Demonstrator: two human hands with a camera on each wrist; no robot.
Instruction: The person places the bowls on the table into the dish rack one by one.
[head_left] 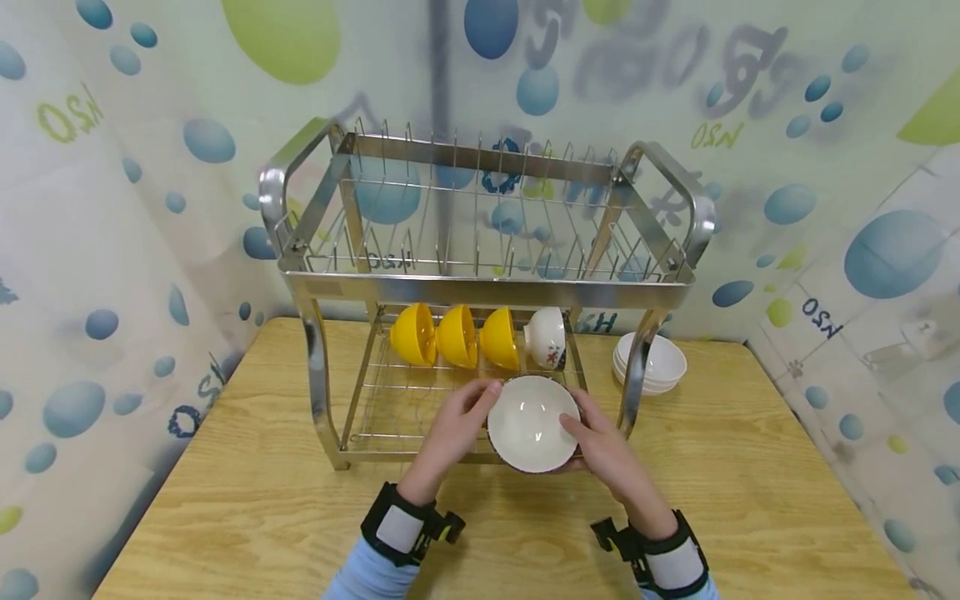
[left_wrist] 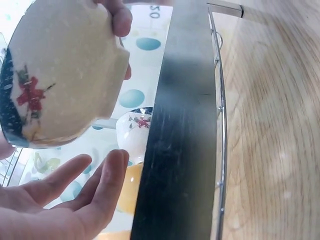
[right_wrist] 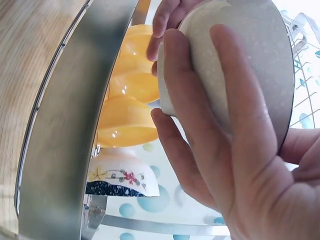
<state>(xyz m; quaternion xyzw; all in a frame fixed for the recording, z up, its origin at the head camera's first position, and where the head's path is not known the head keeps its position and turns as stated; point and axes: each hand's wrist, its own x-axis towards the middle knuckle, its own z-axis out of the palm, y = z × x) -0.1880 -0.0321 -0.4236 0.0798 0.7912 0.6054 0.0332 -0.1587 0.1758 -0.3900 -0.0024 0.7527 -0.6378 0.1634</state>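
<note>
A white bowl (head_left: 528, 425) with a dark rim is held tilted in front of the rack's lower tier, its inside facing the head camera. My right hand (head_left: 600, 437) grips it, thumb inside and fingers spread under the outside (right_wrist: 225, 95). On the bowl's other side is my left hand (head_left: 461, 421), its thumb at the rim. In the left wrist view its fingers (left_wrist: 107, 185) are extended, with a gap to the bowl, whose outside (left_wrist: 70, 75) shows a red flower and dark band. Behind stand three yellow bowls (head_left: 457, 337) and a white patterned bowl (head_left: 546, 337), on their sides in a row.
The two-tier metal dish rack (head_left: 487, 290) stands on a wooden table (head_left: 225, 508); its upper tier, with upright wires, overhangs the row of bowls. Stacked white bowls (head_left: 660, 362) sit by the rack's right leg. A patterned curtain (head_left: 465, 67) hangs behind.
</note>
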